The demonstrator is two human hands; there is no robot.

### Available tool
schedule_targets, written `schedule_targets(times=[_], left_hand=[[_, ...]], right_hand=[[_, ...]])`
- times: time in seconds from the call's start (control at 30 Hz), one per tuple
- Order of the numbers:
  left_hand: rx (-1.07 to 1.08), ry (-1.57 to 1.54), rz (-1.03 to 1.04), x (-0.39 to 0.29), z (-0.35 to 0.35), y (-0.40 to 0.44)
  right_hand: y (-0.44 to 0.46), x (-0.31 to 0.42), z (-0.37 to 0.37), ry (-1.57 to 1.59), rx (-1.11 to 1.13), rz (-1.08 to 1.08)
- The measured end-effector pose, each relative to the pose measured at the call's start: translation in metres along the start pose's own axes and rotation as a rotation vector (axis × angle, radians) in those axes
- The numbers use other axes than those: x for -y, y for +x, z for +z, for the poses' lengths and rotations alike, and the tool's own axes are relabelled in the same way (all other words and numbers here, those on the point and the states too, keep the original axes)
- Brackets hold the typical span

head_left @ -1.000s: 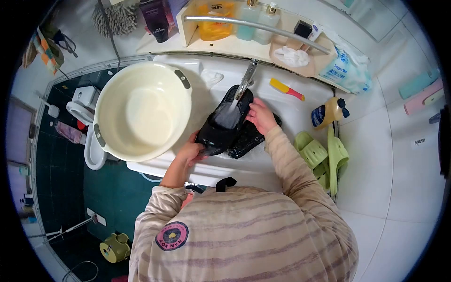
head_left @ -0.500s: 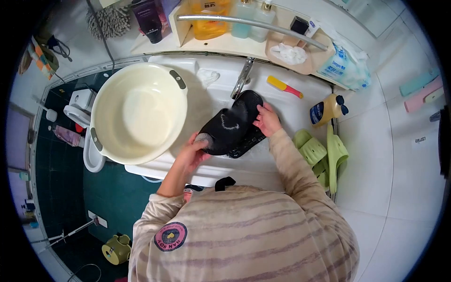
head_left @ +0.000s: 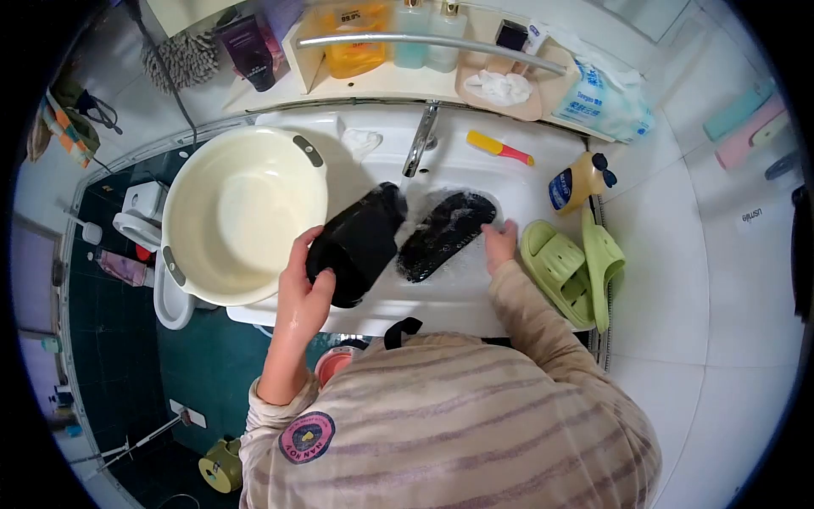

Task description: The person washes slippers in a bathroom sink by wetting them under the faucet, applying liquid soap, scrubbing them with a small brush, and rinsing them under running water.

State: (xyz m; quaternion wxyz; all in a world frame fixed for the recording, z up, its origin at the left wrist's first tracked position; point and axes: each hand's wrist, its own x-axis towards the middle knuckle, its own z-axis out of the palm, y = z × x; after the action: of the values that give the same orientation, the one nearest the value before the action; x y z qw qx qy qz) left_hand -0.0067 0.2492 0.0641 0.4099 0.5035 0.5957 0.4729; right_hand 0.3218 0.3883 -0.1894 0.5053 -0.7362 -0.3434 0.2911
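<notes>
My left hand (head_left: 305, 288) grips one black slipper (head_left: 356, 246) by its near end, tilted over the left part of the white sink (head_left: 373, 318). A second black slipper (head_left: 447, 236) lies in the basin among suds and water. At its right edge is my right hand (head_left: 500, 242), fingers closed at the slipper's rim; whether they pinch it is hard to see. The metal faucet (head_left: 420, 144) stands above, between the two slippers.
A cream basin (head_left: 246, 216) rests on the sink's left side. To the right are a yellow-red brush (head_left: 500, 148), a lotion bottle (head_left: 578, 182) and green slippers (head_left: 560, 271). Bottles and a tissue pack (head_left: 602, 102) line the shelf (head_left: 398, 83) behind.
The held slipper has moved left and turned over, away from the faucet. My right hand has let go of it and moved down to the other slipper, now uncovered.
</notes>
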Motion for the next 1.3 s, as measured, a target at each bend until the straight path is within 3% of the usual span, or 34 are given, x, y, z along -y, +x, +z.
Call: schedule_targets(times=[0.03, 0.1, 0.13, 0.2, 0.3, 0.43, 0.5, 0.57, 0.67, 0.77, 1.03, 1.1, 1.2, 1.3], left_hand=[[-0.038, 0.076, 0.060, -0.001, -0.001, -0.001], [-0.075, 0.154, 0.123, -0.003, -0.001, -0.003], [-0.087, 0.160, 0.120, -0.005, -0.002, -0.003], [-0.100, 0.168, 0.125, -0.007, -0.004, -0.003], [-0.128, 0.148, 0.132, -0.004, -0.010, -0.009], [-0.159, 0.144, 0.119, -0.002, -0.019, -0.020], [-0.184, 0.126, 0.129, -0.002, -0.023, -0.025], [-0.204, 0.114, 0.125, -0.006, -0.024, -0.030], [-0.203, 0.104, 0.085, -0.014, -0.027, -0.037], [-0.241, 0.133, 0.109, -0.020, -0.032, -0.045], [-0.334, 0.183, 0.215, -0.019, -0.052, -0.064], [-0.348, 0.157, 0.192, -0.017, -0.054, -0.068], [-0.325, 0.143, 0.138, -0.015, -0.057, -0.070], [-0.311, 0.169, 0.154, -0.017, -0.059, -0.072]], right_hand=[[-0.005, 0.007, -0.002, 0.001, -0.006, -0.003], [-0.023, 0.027, -0.001, 0.239, 0.279, 0.461], [-0.021, 0.028, 0.000, 0.246, 0.277, 0.458], [-0.016, 0.032, 0.005, 0.294, 0.527, 0.522], [-0.031, 0.070, -0.001, 0.247, 0.410, 0.622], [-0.049, 0.099, -0.018, 0.257, 0.267, 0.533], [-0.042, 0.093, -0.022, 0.475, 0.314, 0.344], [-0.048, 0.104, -0.014, 0.634, 0.338, 0.292], [-0.066, 0.126, 0.004, 0.688, 0.546, 0.323], [-0.063, 0.105, 0.042, 0.749, 0.516, 0.507], [-0.093, 0.096, 0.057, 0.668, 0.421, 0.523], [-0.097, 0.099, 0.065, 0.838, 0.618, 0.605], [-0.105, 0.115, 0.081, 0.949, 0.743, 0.553], [-0.108, 0.123, 0.089, 0.900, 0.688, 0.600]])
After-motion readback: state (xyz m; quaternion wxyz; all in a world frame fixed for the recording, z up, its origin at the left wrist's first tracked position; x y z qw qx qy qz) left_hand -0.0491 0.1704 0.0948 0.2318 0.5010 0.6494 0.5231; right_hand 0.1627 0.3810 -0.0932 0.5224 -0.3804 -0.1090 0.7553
